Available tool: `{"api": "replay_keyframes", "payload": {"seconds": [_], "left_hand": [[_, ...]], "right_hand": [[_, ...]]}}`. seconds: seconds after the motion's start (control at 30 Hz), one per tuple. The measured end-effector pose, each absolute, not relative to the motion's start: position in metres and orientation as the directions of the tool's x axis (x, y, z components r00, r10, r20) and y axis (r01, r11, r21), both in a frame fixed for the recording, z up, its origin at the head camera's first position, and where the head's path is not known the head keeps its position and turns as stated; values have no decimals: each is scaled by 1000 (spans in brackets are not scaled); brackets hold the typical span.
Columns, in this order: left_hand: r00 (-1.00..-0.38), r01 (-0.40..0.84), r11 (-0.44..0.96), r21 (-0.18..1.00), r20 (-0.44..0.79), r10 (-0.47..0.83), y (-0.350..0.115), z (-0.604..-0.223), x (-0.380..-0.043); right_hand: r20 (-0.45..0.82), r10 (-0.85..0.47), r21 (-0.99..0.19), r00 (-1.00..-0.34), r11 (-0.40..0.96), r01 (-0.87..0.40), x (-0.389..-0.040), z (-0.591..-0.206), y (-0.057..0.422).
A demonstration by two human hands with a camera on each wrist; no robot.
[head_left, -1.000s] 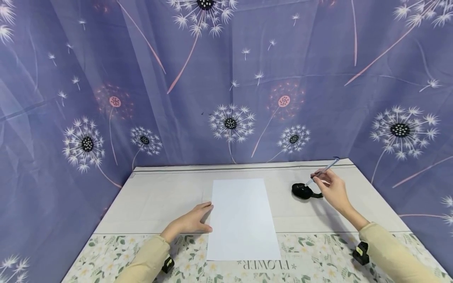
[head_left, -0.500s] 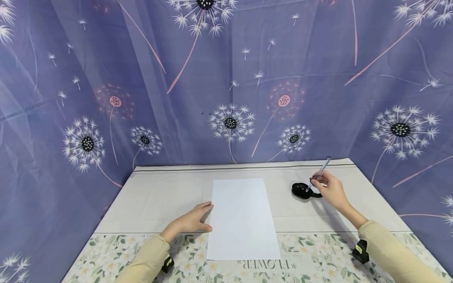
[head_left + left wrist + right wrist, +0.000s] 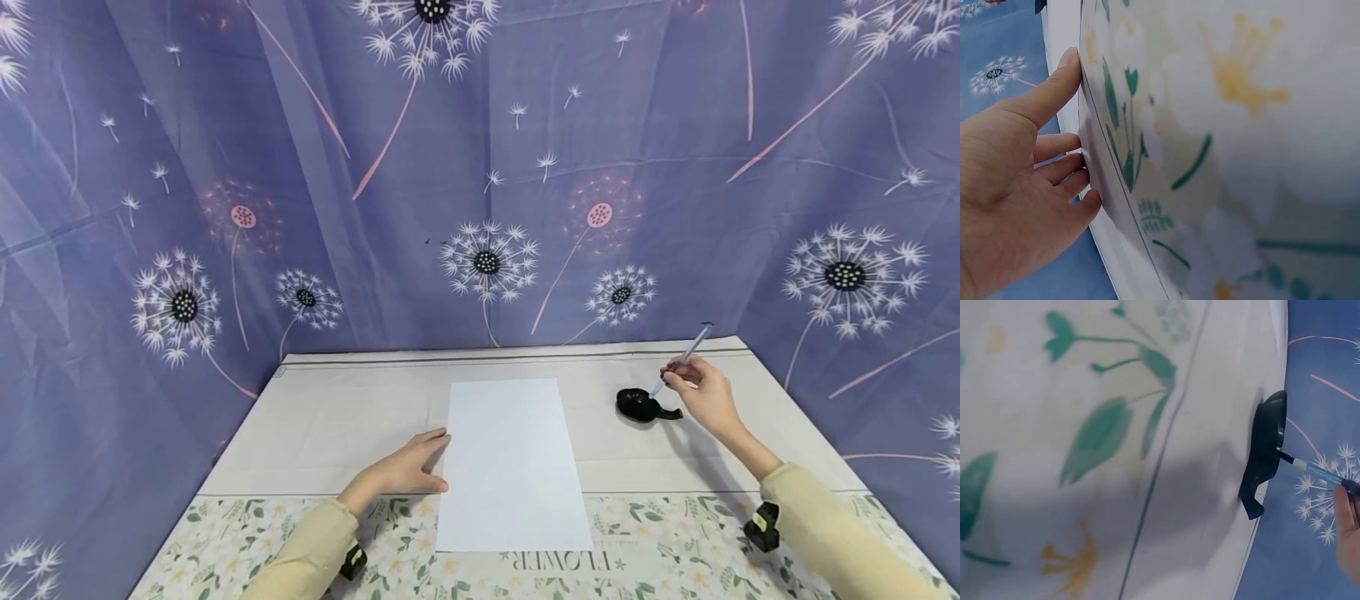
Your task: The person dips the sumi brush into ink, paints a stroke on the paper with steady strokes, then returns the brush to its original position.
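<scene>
A writing brush (image 3: pixel 699 338) with a translucent bluish handle is pinched in my right hand (image 3: pixel 708 402), its top leaning up and to the right. Its dark tip (image 3: pixel 1285 457) is at the rim of a small black dish (image 3: pixel 636 406) with a curved handle, seen side-on in the right wrist view. My left hand (image 3: pixel 403 467) rests on the table, thumb and fingertips at the left edge of a blank white sheet of paper (image 3: pixel 513 467). In the left wrist view, the fingers (image 3: pixel 1054 94) are spread and lightly bent, holding nothing.
The table cover (image 3: pixel 352 400) is plain off-white at the back and floral at the front, with upside-down lettering below the paper. Purple dandelion curtains (image 3: pixel 390 275) stand behind and at both sides. A black device (image 3: pixel 763 527) is on the right wrist.
The brush first tipped more upright over the dish, then leaned back to the right as my right hand lifted slightly. My left hand and the paper stay in place.
</scene>
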State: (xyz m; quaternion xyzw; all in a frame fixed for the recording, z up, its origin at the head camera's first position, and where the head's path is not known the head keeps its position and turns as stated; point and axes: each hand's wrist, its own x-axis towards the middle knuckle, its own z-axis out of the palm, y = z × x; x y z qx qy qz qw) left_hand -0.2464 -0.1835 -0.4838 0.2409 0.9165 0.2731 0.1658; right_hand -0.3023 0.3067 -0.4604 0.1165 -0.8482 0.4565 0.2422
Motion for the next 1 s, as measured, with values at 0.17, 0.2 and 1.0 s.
{"api": "replay_keyframes", "payload": {"seconds": [0.17, 0.2, 1.0], "left_hand": [[-829, 355, 733, 581, -166, 533, -184, -483, -246], [-829, 358, 730, 582, -163, 536, -185, -484, -246], [-822, 379, 718, 584, -143, 551, -188, -488, -246]], "right_hand": [[436, 51, -829, -899, 413, -378, -305, -458, 306], [424, 51, -841, -904, 394, -372, -305, -458, 306], [415, 101, -895, -904, 225, -386, -315, -453, 312]]}}
